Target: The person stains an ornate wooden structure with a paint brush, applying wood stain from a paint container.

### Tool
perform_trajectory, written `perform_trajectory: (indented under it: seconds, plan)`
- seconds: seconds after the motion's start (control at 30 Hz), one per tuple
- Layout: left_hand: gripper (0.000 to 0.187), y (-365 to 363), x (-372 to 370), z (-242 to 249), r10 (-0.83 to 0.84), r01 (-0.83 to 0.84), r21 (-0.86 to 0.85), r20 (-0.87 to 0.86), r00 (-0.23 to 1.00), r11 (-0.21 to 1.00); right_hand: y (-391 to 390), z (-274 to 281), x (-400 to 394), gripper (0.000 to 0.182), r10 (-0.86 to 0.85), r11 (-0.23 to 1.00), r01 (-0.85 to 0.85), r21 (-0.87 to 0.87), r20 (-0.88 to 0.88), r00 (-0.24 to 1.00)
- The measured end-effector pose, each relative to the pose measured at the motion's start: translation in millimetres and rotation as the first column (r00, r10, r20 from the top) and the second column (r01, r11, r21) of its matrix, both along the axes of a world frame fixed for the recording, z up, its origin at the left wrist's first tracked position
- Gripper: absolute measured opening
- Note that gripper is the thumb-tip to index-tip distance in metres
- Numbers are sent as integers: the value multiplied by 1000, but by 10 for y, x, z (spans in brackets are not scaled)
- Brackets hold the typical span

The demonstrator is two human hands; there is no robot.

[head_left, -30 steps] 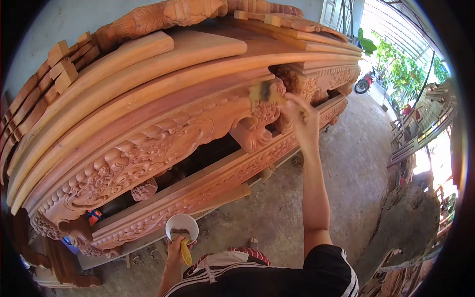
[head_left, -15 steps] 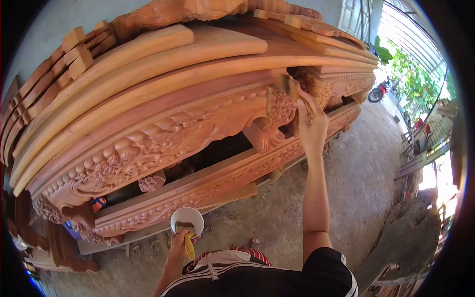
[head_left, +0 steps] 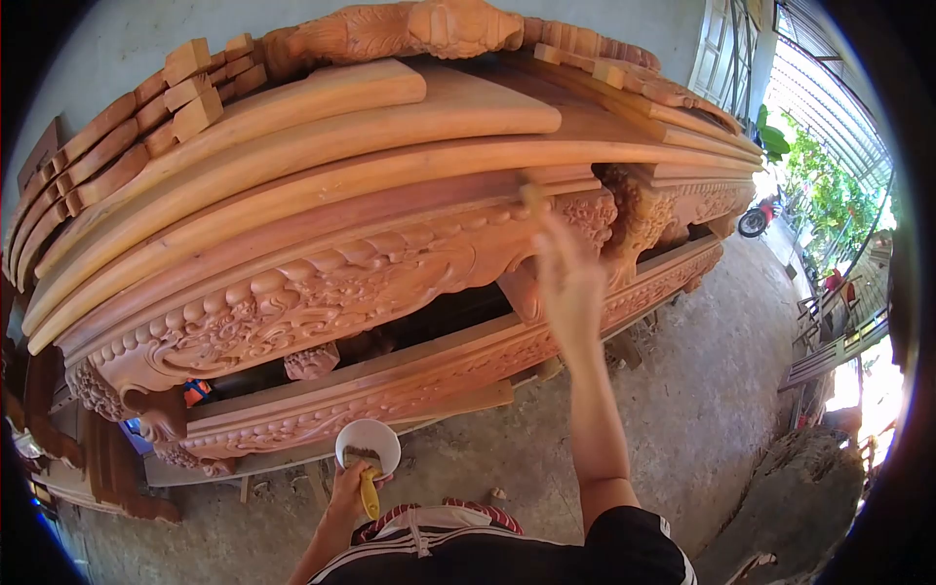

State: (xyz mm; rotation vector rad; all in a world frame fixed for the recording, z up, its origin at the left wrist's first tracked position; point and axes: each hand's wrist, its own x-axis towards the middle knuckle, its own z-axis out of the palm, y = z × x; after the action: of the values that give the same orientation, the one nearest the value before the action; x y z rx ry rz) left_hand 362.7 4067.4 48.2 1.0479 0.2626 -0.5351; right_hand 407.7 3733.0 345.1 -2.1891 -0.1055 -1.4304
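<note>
Blurred by motion, my right hand (head_left: 570,278) grips a brush (head_left: 531,198) by its handle, with the bristle end at the moulding above the carved apron (head_left: 322,302) of a large reddish wooden piece. Low in the view, my left hand (head_left: 349,487) is closed around a white cup (head_left: 385,444). A second brush with a yellow handle (head_left: 370,495) is held with the cup, its bristles inside it.
Curved wooden boards (head_left: 292,146) lie stacked on top of the piece, with small wood blocks (head_left: 198,114) at the left. Concrete floor (head_left: 692,361) runs along the right. A red motorbike (head_left: 756,220) stands far off, and wooden racks (head_left: 843,346) are at the right.
My right hand and its brush have moved left along the moulding and slightly down. The camera view has shifted a little. My left hand still holds the cup low in the view.
</note>
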Motion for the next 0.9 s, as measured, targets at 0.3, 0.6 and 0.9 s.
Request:
perform_trajectory:
  seconds: [0.3,0.6,0.9]
  plan:
    - [33,-33,45,-114,-2,3,13,-76,997,1000,-220,59,-53,27,207,922,-144,359,-145,967]
    - [32,-82,-13,-196,30,-27,31,-85,996,999,-1294,-97,157,23,-381,924,380,29,37,924]
    - [28,-284,4,89,40,-42,-33,-54,998,999,-559,23,-130,26,57,946,-89,310,109,992]
